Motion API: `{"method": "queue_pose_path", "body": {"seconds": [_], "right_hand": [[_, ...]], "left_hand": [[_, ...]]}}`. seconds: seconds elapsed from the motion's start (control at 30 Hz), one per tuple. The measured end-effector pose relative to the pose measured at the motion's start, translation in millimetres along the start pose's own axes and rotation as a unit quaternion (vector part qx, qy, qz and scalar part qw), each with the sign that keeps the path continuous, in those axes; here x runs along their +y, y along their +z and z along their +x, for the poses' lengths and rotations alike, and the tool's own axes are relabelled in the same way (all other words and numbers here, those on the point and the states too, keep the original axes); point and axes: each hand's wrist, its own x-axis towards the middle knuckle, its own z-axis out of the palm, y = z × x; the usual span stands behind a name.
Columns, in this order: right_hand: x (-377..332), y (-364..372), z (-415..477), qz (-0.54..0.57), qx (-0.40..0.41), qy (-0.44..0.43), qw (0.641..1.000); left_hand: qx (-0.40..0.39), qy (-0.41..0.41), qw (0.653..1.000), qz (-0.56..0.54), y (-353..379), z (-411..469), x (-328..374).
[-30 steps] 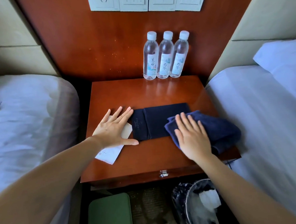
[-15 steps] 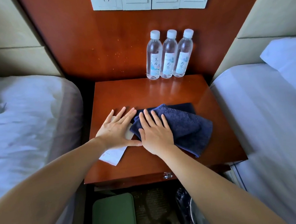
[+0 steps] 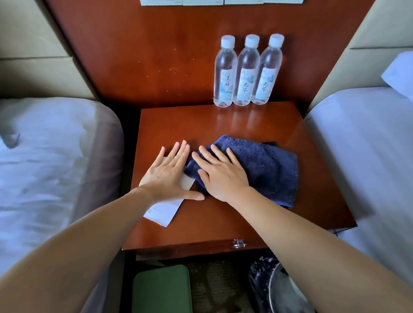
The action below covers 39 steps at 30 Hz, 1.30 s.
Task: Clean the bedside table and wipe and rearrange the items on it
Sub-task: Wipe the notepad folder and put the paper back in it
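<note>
Right hand (image 3: 222, 173), fingers straight, presses flat on the blue towel (image 3: 266, 169) at mid bedside table (image 3: 205, 229), the cloth's bulk lying to its right; left hand (image 3: 166, 175), equally flat, pins the white card (image 3: 164, 213) just left; 3 bottles (image 3: 247, 71) stand far right.

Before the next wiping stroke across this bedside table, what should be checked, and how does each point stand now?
1. Right hand flat on the blue towel: ok.
2. Left hand pressing the white card onto the bedside table: ok.
3. Three water bottles upright at the back, apart from the towel: ok.
4. Bare wood ahead of the towel: ok.
5. Dark item under the towel, only its edge showing, likely to stay put: cannot tell.
</note>
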Motion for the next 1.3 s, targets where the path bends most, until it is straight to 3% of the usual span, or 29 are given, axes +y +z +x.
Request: {"method": "queue_pose_path", "body": {"seconds": [0.2, 0.43, 0.63, 0.73, 0.83, 0.93, 1.03, 1.13, 1.3], "right_hand": [[15, -6, -30, 0.018, -0.022, -0.078, 0.997], [15, -8, -45, 0.038, -0.026, -0.077, 0.996], [36, -4, -66, 0.054, -0.040, -0.129, 0.989], [59, -5, -72, 0.040, -0.026, -0.077, 0.996], [87, -7, -76, 0.017, -0.003, 0.041, 0.999], [100, -9, -66, -0.010, -0.020, 0.175, 0.984], [88, -12, -43, -0.004, -0.037, 0.239, 0.970], [61, -13, -15, -0.002, -0.030, 0.206, 0.978], [8, -6, 6, 0.010, -0.049, 0.050, 0.998]], "left_hand": [[-0.004, 0.005, 1.000, 0.003, -1, -1, 0], [-0.024, 0.032, 0.998, 0.044, -3, -2, 0], [-0.028, 0.033, 0.998, 0.046, -4, -2, 0], [-0.026, 0.033, 0.998, 0.046, -4, -3, 0], [-0.024, 0.035, 0.998, 0.042, -3, -2, 0], [-0.022, 0.034, 0.998, 0.039, -2, -3, 0], [-0.027, 0.033, 0.998, 0.041, -2, -3, 1], [-0.020, 0.032, 0.999, 0.036, -3, -1, 1], [-0.023, 0.027, 0.998, 0.047, -2, -1, 0]]}}
